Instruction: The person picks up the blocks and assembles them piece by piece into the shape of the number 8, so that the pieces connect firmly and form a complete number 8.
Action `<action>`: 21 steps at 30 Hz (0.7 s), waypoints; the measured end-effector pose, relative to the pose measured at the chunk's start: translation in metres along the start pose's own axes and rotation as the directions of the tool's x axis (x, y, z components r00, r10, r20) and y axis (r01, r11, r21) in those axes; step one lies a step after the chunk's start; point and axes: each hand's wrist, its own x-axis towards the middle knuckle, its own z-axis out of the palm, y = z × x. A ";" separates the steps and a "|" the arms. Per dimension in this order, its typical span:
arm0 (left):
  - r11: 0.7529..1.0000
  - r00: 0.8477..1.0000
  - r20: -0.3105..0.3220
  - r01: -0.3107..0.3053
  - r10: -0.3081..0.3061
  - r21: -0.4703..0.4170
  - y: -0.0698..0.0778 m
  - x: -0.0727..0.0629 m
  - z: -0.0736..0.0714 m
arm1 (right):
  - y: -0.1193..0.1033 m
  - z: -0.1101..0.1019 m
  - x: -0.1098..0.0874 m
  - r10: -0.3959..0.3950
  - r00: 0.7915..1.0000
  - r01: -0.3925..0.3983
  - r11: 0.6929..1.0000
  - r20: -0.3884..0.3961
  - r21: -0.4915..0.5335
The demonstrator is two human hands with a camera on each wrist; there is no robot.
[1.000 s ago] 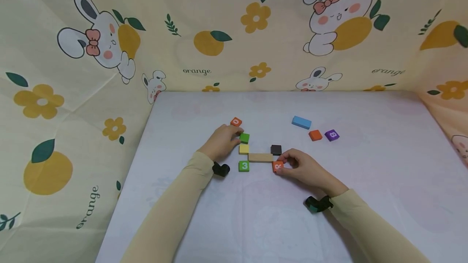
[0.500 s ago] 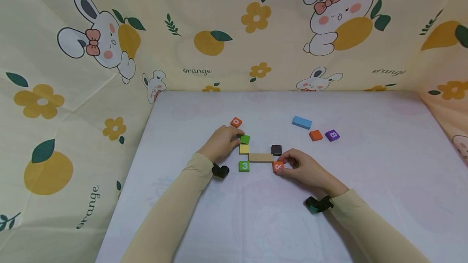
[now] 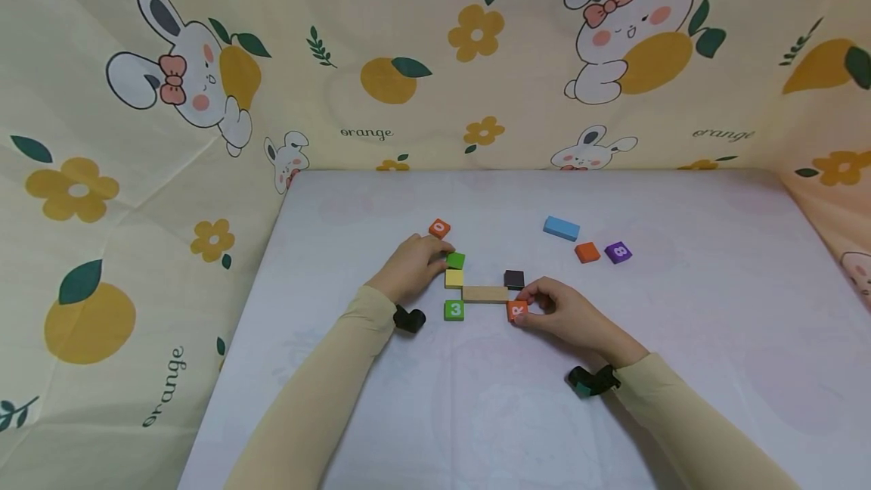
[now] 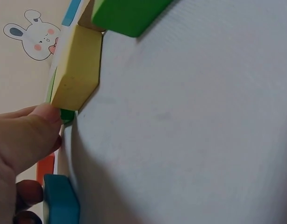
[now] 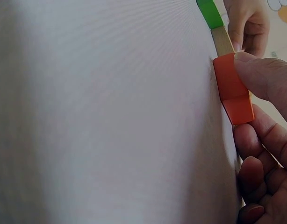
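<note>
green block point(image 3: 455, 261): flat on the table, against the far side of the yellow block point(image 3: 454, 278). i see the left hand point(image 3: 410, 265) pinching it at its left side, thumb and forefinger. left wrist view gives me the thumb tip right by the yellow block's corner, plus a blue-green block point(image 4: 61, 200) just beside the curled lower fingers; from the head view i can't pick that one out.

orange r block point(image 3: 517, 311): on the table at the near right corner of the wooden bar point(image 3: 485, 294), letter turned sideways. the right hand point(image 3: 565, 314) has it pinched between thumb and fingers, other fingers curled in below.

rest of the cluster: yellow block at the bar's far left corner, green 3 block point(image 3: 454, 310) at the near left corner, black block point(image 3: 514, 279) at the far right one.

farther out: orange 0 block point(image 3: 439, 227) just beyond the left hand. well off to the right, blue block point(image 3: 561, 228), plain orange block point(image 3: 587, 252) and purple 8 block point(image 3: 618, 252) in a loose group.

all on a pale table point(image 3: 435, 407); rabbit-and-orange print backdrop point(image 3: 408, 29) behind. beige sleeves point(image 3: 320, 384) on both arms.
</note>
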 end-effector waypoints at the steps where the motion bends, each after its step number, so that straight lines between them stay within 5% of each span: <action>1: 1.000 1.000 0.000 -0.002 0.002 0.002 0.000 0.000 0.000 | 0.000 0.000 0.000 -0.001 1.000 0.001 1.000 0.000 0.001; 21: 1.000 1.000 0.005 -0.015 0.015 0.027 -0.001 0.002 0.001 | -0.001 -0.001 -0.001 0.003 1.000 -0.004 1.000 0.007 0.017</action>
